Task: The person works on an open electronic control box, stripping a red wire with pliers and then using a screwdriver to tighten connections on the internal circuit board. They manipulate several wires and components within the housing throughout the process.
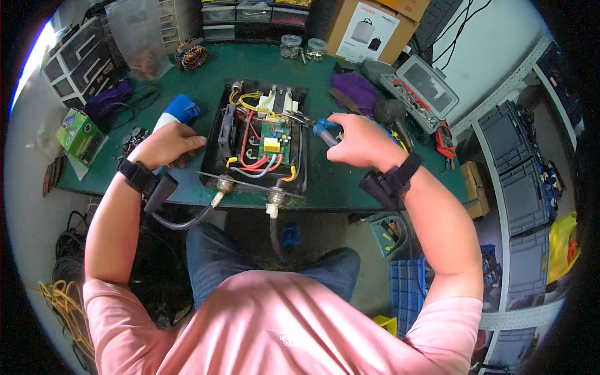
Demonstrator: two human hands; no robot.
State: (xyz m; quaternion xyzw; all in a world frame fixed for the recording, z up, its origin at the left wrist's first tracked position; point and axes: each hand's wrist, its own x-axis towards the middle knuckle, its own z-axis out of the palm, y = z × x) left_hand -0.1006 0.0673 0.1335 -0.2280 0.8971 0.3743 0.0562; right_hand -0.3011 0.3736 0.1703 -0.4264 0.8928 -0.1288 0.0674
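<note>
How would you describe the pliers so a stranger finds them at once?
On the green bench, find the open black box holding a circuit board. At its right edge, the person's right hand holds the pliers, their metal nose over the box. Blue handles set them apart from the purple cloth nearby.

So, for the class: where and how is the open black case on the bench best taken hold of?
The open black case is probably best held by its two sides: left hand from the left, right hand from the right, after laying down its pliers. Wiring lies exposed on top and thick cables hang at the front, so the sides look safest.
</note>
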